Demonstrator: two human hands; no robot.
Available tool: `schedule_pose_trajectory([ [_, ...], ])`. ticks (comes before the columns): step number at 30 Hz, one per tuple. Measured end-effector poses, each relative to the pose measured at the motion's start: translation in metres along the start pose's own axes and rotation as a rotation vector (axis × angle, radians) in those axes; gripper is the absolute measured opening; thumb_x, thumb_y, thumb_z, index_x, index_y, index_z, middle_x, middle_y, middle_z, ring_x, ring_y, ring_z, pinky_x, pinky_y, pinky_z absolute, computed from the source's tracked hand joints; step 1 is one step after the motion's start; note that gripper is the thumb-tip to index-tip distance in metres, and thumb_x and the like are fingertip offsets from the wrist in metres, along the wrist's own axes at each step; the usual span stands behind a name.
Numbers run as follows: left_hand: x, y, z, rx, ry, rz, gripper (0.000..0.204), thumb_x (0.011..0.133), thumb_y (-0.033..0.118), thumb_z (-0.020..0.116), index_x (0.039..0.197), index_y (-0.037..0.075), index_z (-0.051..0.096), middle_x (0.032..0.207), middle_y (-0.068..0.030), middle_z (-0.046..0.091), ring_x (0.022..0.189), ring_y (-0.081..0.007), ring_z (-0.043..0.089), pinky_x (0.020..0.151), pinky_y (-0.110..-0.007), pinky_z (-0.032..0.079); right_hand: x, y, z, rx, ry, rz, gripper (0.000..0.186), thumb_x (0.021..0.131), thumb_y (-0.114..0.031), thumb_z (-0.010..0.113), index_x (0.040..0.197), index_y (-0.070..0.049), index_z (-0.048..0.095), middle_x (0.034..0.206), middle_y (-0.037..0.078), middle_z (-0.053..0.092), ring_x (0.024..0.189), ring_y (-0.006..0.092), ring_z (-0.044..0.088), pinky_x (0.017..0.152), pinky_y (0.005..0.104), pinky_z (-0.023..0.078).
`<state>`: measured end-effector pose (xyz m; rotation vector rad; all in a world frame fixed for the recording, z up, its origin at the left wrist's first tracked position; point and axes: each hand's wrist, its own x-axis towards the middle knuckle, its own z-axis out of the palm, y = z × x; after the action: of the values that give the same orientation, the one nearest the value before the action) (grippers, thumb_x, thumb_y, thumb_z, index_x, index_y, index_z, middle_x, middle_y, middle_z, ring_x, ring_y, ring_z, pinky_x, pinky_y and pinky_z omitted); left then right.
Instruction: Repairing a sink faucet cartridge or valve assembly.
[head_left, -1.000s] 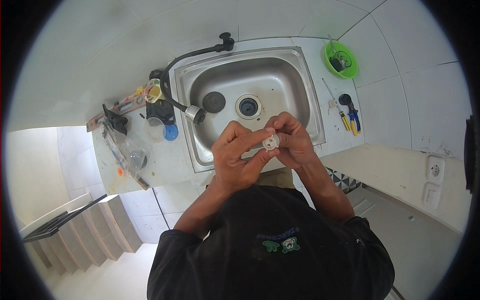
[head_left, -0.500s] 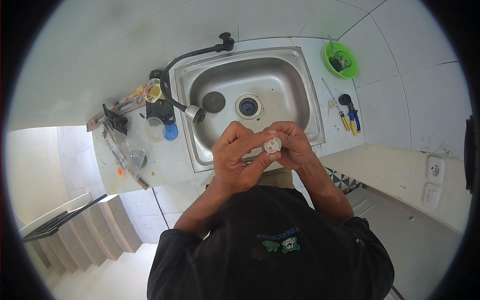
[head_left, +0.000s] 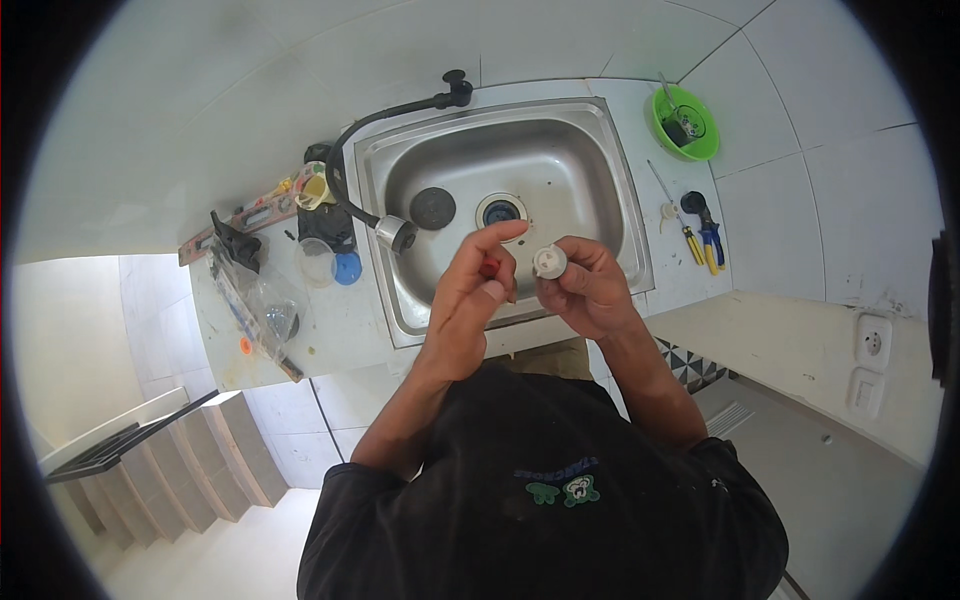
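Over the front edge of the sink, my right hand (head_left: 592,288) grips a small white round fitting (head_left: 548,262) between thumb and fingers, its grooved end facing up. Just left of it, my left hand (head_left: 470,292) has its index finger stretched out. The other fingers curl around a small red piece (head_left: 489,267), mostly hidden, whose kind I cannot make out. A gap separates the left fingertips from the fitting. Below both hands lies the steel sink (head_left: 622,180), with its drain (head_left: 502,212) and a black round disc (head_left: 433,208) in the basin.
A black flexible faucet (head_left: 345,150) arches over the sink's left side. On the left counter are a red spirit level (head_left: 270,213), a plastic bag (head_left: 268,295) and a blue lid (head_left: 347,268). Pliers (head_left: 708,240), a yellow-handled screwdriver (head_left: 692,240) and a green bowl (head_left: 705,148) are at right.
My left hand has let go of the white fitting and drawn back to the left, index finger extended. My right hand still holds the fitting, now slightly higher.
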<state>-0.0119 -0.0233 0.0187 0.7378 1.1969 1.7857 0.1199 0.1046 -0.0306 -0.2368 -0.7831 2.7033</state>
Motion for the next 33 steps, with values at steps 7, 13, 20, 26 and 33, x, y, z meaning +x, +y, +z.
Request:
schedule_pose_trajectory([
  [7,0.000,-0.008,-0.006,-0.082,0.091,0.039,0.024,0.092,-0.007,0.049,0.115,0.001,0.050,0.089,-0.0067,0.060,0.085,-0.0116,0.055,0.080,-0.027,0.046,-0.002,-0.009,0.002,-0.122,0.056,-0.022,0.025,0.087,-0.016,0.069,0.106,0.000,0.062,0.081,0.008,0.064,0.063,0.0128,0.055,0.053,0.0244,0.041],
  [13,0.002,-0.015,-0.023,-0.009,0.071,0.142,0.016,0.083,-0.008,0.066,0.097,-0.003,0.062,0.104,-0.0165,0.066,0.086,-0.0164,0.065,0.078,-0.029,0.054,0.001,-0.014,0.005,-0.258,0.082,-0.049,0.025,0.085,-0.011,0.070,0.106,0.001,0.063,0.083,0.008,0.065,0.061,0.0113,0.055,0.052,0.0235,0.042],
  [20,0.002,0.001,-0.016,-0.116,0.167,0.003,0.017,0.081,-0.009,0.067,0.096,-0.003,0.063,0.094,-0.0162,0.069,0.079,-0.0177,0.069,0.067,-0.029,0.058,0.002,-0.013,0.007,-0.451,0.144,-0.040,0.026,0.082,-0.008,0.073,0.106,0.002,0.066,0.079,0.006,0.066,0.064,0.0086,0.058,0.057,0.0222,0.047],
  [26,0.003,0.009,-0.012,-0.019,0.208,0.037,0.016,0.081,-0.008,0.068,0.096,-0.003,0.063,0.092,-0.0161,0.070,0.078,-0.0168,0.069,0.069,-0.027,0.057,0.002,-0.014,0.009,-0.628,0.162,-0.053,0.028,0.081,-0.008,0.074,0.106,0.001,0.067,0.080,0.004,0.067,0.067,0.0068,0.058,0.060,0.0209,0.048],
  [33,0.002,0.015,-0.011,0.126,0.180,0.008,0.020,0.078,-0.010,0.069,0.096,-0.003,0.063,0.089,-0.0130,0.070,0.079,-0.0146,0.067,0.072,-0.025,0.055,0.002,-0.018,0.013,-0.764,0.072,-0.113,0.028,0.081,-0.006,0.074,0.107,0.001,0.067,0.088,0.004,0.067,0.075,0.0068,0.060,0.064,0.0208,0.048],
])
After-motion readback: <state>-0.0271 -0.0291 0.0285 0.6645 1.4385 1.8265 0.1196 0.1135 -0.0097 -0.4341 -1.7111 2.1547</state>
